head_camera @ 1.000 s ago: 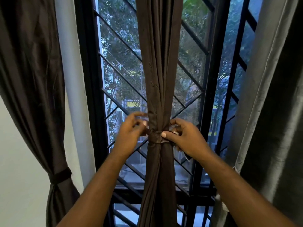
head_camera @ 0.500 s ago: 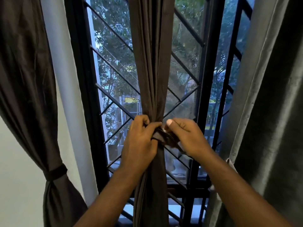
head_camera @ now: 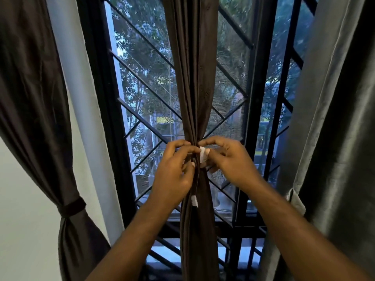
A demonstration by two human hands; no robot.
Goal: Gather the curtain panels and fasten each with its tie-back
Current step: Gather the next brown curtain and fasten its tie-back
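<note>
A dark brown curtain panel [head_camera: 194, 78] hangs gathered in the middle of the window. My left hand [head_camera: 174, 173] grips its bunched folds from the left. My right hand [head_camera: 227, 159] pinches a white tab [head_camera: 203, 155] at the end of the tie-back, right against the folds. The tie-back itself is mostly hidden by my fingers. A second white tab [head_camera: 194, 200] shows lower on the panel. At the left, another brown panel [head_camera: 36, 98] is cinched by its dark tie-back [head_camera: 71, 206].
Behind the panels stands a black window frame [head_camera: 255, 118] with a diagonal metal grille [head_camera: 142, 84]. A grey, shiny curtain [head_camera: 334, 138] hangs loose at the right. A white wall [head_camera: 20, 199] lies at the left.
Both hands have come together at the front of the middle panel. My left hand has shifted from behind the folds to grip them. A white tab now shows in my right fingers.
</note>
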